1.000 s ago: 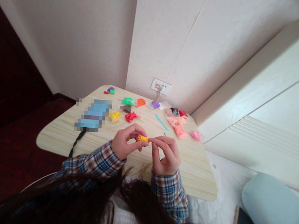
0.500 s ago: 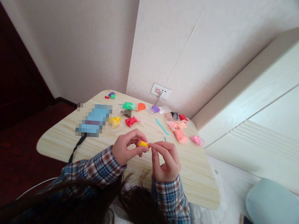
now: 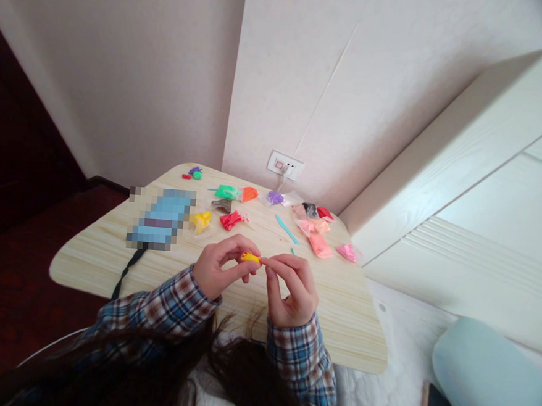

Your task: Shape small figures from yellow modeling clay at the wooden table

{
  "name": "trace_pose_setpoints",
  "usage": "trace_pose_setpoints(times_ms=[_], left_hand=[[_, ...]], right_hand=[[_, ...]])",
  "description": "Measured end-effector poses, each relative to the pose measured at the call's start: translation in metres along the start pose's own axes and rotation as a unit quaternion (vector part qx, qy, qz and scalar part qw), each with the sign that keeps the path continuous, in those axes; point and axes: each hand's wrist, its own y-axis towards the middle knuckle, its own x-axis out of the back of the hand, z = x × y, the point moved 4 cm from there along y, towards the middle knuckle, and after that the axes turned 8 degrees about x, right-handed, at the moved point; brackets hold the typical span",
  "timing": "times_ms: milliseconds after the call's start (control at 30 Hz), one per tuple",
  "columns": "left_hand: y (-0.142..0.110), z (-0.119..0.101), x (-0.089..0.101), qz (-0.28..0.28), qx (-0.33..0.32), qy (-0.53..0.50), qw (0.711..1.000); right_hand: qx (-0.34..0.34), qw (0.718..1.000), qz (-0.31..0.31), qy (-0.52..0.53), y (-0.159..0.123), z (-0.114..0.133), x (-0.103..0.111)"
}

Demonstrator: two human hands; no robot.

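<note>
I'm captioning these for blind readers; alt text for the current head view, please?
The left hand holds a small yellow piece while the right hand's fingers touch its end, above a pale wooden table scattered with bags of coloured clay-like material.

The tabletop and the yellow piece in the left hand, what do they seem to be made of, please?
The tabletop looks like wood or wood-effect laminate with a smooth finish, judging by its pale, streaky grain. The yellow piece is probably soft modelling clay, fairly matte: its form looks rounded and hand-moulded.
</note>
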Motion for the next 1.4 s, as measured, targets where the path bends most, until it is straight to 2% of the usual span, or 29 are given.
trace_pose_setpoints(times_ms=[200,367,633,900,1133,1200,1400], left_hand=[[0.000,-0.004,0.002,-0.033,0.001,0.029,0.999],[0.001,-0.009,0.004,-0.059,0.003,0.038,0.998],[0.003,-0.011,0.004,-0.059,-0.009,0.021,0.998],[0.001,-0.007,0.005,-0.048,0.004,0.030,0.998],[0.002,-0.006,0.005,-0.043,0.000,0.019,0.999],[0.002,-0.008,0.006,-0.056,-0.005,0.010,0.998],[0.000,-0.009,0.013,-0.119,-0.025,-0.013,0.992]], right_hand=[[-0.051,0.997,-0.058,0.001,-0.002,-0.004,0.002],[-0.112,0.992,-0.063,-0.009,-0.001,-0.008,0.001],[-0.142,0.989,-0.028,-0.004,-0.002,-0.014,-0.004],[-0.154,0.985,0.078,0.026,-0.009,-0.024,-0.019],[-0.164,0.981,0.106,-0.008,-0.015,-0.032,-0.026],[-0.149,0.980,0.134,-0.022,-0.020,-0.035,-0.029],[-0.135,0.976,0.165,-0.049,-0.034,-0.051,-0.032]])
